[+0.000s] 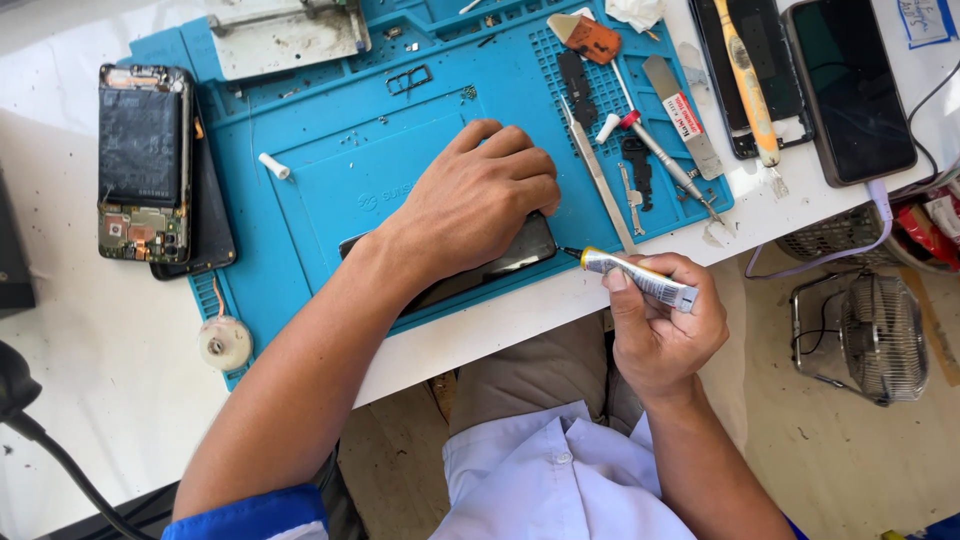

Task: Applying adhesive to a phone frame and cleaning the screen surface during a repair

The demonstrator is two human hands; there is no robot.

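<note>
My left hand (478, 195) presses flat on a dark phone screen panel (520, 250) lying near the front edge of a blue repair mat (330, 170). My right hand (660, 325) grips a small silver glue tube (640, 277) with a thin nozzle. The nozzle tip points at the panel's right corner, almost touching it. Most of the panel is hidden under my left hand.
An opened phone body (143, 165) with bare battery lies at the left. Tweezers (598, 175), a screwdriver (660, 150), a metal spatula (685, 115) and small parts lie on the mat's right. Another phone (850, 85) and a frame with a brush (745, 70) lie at the right. A small fan (875, 335) stands on the floor.
</note>
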